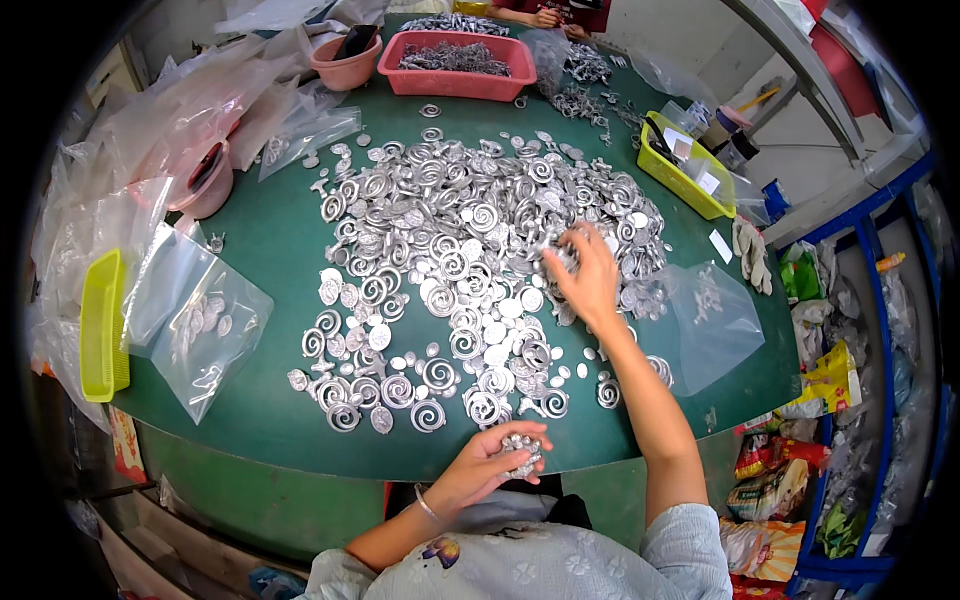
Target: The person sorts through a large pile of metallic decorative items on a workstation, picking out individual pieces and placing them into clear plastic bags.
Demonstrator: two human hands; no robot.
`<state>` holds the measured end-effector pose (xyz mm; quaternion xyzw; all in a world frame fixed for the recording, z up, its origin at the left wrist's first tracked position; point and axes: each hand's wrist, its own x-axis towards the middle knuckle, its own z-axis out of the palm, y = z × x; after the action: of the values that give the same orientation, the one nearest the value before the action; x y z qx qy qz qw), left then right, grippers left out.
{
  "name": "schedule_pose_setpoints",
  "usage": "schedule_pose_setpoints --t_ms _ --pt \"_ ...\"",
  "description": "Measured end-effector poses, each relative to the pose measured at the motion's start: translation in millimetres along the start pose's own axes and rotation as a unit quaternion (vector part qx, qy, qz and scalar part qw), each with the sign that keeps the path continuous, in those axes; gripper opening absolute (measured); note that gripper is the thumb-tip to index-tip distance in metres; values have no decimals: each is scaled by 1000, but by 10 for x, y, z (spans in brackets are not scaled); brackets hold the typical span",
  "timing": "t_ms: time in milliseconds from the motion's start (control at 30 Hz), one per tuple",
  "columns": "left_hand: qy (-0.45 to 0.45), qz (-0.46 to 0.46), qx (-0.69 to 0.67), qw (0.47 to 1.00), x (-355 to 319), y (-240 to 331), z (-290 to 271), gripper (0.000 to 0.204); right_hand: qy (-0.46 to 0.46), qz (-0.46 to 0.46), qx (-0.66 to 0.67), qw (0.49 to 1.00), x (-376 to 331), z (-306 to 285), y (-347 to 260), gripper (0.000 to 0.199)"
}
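Observation:
A wide heap of silver metal charms [450,215] covers the middle of the green table [240,370]. Many are flat spirals; others are small ovals and discs. Near the front table edge, my left hand [487,468] is closed around a bunch of small silver charms [522,455], whose exact shape is hard to make out. At the right side of the heap, my right hand [592,280] curls its thumb and fingers over some silver pieces, partly hidden by the fingers. Loose spirals [428,415] lie between the heap and the left hand.
Clear plastic bags holding a few pieces lie left [205,315] and right [715,325]. A pink tub [460,90] of metal parts stands at the back. Yellow baskets [105,330] flank the table. Across it, another person's hand [546,18] shows. Blue shelving [890,340] stands at the right.

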<state>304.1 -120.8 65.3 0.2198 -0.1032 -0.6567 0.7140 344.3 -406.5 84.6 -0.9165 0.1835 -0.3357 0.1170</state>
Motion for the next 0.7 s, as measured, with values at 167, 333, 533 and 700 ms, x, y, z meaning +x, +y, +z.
schedule_pose_setpoints --t_ms 167,333,533,700 --pt "0 0 9 1000 4 2 19 37 -39 45 119 991 -452 -105 -328 17" --pt "12 20 2 1000 -5 -4 55 36 -93 55 156 982 -812 -351 -567 21" --pt "29 15 -26 999 -120 7 106 33 -175 -113 156 966 -1026 -605 -832 24" --pt "25 5 -56 998 -254 18 166 33 -209 -135 169 954 -1109 -796 -907 21"
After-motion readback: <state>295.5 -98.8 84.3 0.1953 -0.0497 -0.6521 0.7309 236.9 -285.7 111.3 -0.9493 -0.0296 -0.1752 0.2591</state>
